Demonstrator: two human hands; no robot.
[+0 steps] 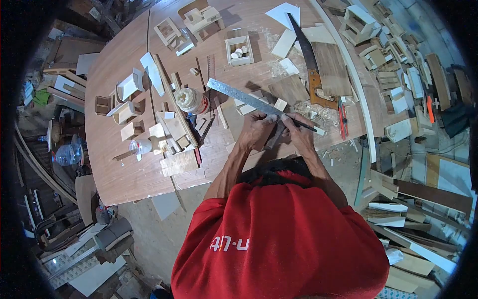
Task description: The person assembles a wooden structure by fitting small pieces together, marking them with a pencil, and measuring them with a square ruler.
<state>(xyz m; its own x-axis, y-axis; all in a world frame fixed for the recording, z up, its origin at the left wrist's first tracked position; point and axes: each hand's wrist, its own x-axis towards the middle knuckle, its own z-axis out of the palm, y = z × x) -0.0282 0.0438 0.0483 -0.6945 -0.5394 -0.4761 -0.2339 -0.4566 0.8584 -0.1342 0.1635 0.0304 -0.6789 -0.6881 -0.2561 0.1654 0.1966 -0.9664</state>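
Observation:
My left hand is closed on the lower end of a flat metal ruler, which slants up and left over the table. Close beside it, my right hand has its fingers closed around a thin black pencil-like stick that points down and right. The fingertips of both hands nearly meet, and what lies between them is partly hidden. A small pale wooden block shows just above the fingers. Pale wood pieces lie under the ruler.
A handsaw and red-handled pliers lie at right near wood shavings. A glue jar stands at left among wood strips. A small wooden box holds white round pieces. Small wooden assemblies stand farther back.

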